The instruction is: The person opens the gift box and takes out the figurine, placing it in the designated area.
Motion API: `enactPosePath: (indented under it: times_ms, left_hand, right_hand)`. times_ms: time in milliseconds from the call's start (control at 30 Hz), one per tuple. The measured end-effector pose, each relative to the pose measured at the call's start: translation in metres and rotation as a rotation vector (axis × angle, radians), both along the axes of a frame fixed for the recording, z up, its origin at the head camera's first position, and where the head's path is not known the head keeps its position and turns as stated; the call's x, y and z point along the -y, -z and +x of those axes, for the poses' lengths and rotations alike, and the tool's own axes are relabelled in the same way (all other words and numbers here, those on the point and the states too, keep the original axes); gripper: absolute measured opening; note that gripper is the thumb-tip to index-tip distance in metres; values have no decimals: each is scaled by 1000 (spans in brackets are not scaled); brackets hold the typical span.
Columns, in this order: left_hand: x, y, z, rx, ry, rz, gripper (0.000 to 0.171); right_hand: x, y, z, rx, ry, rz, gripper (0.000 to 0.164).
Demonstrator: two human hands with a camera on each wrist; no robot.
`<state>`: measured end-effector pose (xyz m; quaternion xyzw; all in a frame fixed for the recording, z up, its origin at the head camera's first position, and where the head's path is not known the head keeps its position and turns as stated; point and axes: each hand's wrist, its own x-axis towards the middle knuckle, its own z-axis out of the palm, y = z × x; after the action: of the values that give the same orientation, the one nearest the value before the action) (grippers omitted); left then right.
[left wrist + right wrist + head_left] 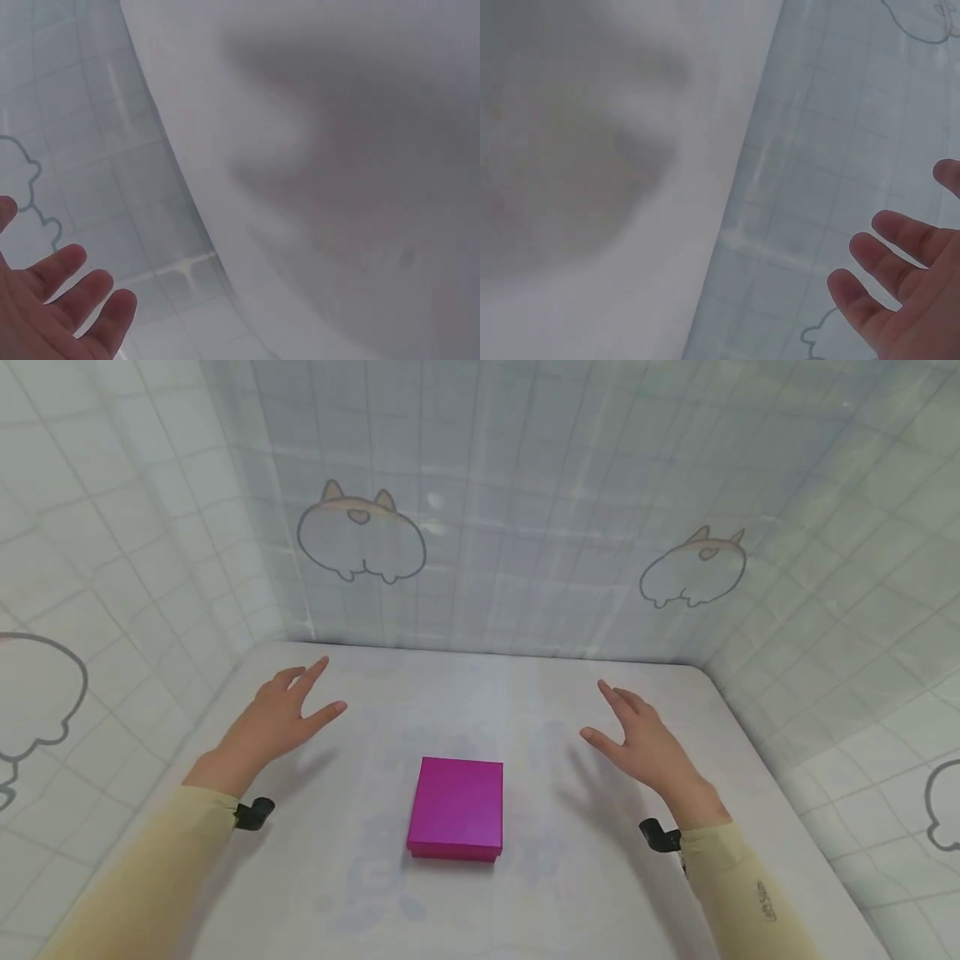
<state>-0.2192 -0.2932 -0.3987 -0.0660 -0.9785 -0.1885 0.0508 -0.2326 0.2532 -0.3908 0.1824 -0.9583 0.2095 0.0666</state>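
Note:
A magenta box (457, 803) with a fitted lid sits on the white table (465, 910), in the lower middle of the head view. My left hand (273, 718) is held above the table, to the left of the box and apart from it, thumb and fingers spread. On the other side, my right hand (645, 739) hovers likewise, its thumb pointing inward and its fingers extended. Neither hand touches anything. In the wrist views, the fingers of the left hand (64, 300) and of the right hand (900, 277) show relaxed, with only hand shadows on the tabletop.
Tile-patterned curtain-like walls (525, 510) with cartoon animal drawings (362, 539) enclose the table at the back and both sides. Small black devices (255, 814) are strapped at both wrists, over yellowish sleeves (150, 868).

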Motion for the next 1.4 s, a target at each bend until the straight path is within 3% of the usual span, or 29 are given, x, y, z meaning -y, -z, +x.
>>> enactPosePath:
  times_ms: [600,967,1400]
  left_hand:
    - [-32,7,40,-10,-6,156,84]
    - [-57,18,54,17,13,254,94]
    - [-88,35,74,84,73,355,88]
  right_hand:
    - [56,26,34,20,-133,-145,75]
    - [79,45,57,41,-132,-305,75]
    - [100,44,77,94,-201,-384,66]
